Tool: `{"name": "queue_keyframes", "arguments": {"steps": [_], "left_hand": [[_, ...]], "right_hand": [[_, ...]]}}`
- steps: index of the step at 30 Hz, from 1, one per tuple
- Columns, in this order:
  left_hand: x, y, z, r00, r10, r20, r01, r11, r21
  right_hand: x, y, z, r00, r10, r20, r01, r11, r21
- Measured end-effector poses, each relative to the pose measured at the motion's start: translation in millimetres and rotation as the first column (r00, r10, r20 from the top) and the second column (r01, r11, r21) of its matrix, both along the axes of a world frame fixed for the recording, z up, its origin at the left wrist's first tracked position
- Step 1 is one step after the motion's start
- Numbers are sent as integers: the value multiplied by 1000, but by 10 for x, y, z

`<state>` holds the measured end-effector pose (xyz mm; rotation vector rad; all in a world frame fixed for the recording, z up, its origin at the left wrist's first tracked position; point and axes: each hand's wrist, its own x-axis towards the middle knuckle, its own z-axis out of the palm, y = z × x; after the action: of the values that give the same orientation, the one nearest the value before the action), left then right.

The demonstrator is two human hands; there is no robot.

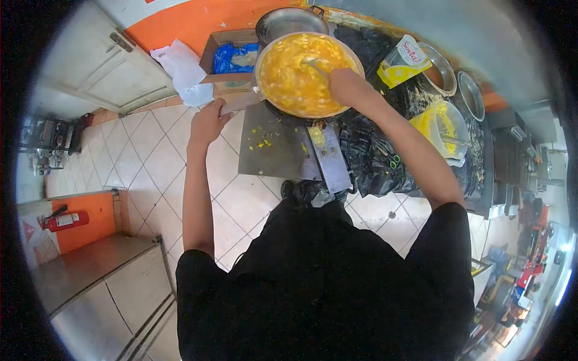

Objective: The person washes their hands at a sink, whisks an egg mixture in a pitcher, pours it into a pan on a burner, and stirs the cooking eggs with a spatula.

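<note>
A wide round pan (304,75) full of yellow-orange mixture with pale bits stands at the top centre. My left hand (209,123) is closed around the pan's handle (241,102) at its left. Over the pan's right side, my right hand (349,86) grips a utensil (313,63) whose far end dips into the mixture; its lower part is hidden. Below the pan lies a metal plate (274,147) with yellow crumbs. Right of the pan are a yellow and white pouch (404,59) and a clear tub (444,129) smeared with yellow.
A cardboard box (208,57) with blue plastic and white bags (182,66) stand left of the pan. Metal bowls (445,71) sit at the right, green-handled scissors (394,161) on black plastic. A fire extinguisher (65,221) hangs at far left.
</note>
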<state>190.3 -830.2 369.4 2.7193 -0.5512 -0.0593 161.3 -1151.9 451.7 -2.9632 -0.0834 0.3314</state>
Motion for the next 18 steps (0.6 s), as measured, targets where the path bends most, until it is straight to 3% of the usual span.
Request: {"name": "queue_keyframes", "arguments": {"steps": [6,12,15,16,17,18], "left_hand": [[-41,-23,47,999,6,36,-6,1000,-16],[-40,-7,57,1000,8,23,-7,1000,-19],[-4,119,-59,995,-43,88,46,998,-37],[-2,155,-138,974,-101,203,116,992,-59],[25,155,-141,1000,-30,1,30,998,-47],[-46,106,-40,997,-82,-3,80,982,-171]], "right_hand": [[-170,54,-82,991,127,-54,-126,992,7],[-567,-45,284,991,42,-129,-48,998,-38],[-589,-183,349,981,141,-135,-156,982,-110],[-600,-230,380,986,105,-133,-120,987,-111],[-654,-317,444,963,270,-2,-269,958,-103],[-784,-323,584,965,228,128,-224,974,-44]]}}
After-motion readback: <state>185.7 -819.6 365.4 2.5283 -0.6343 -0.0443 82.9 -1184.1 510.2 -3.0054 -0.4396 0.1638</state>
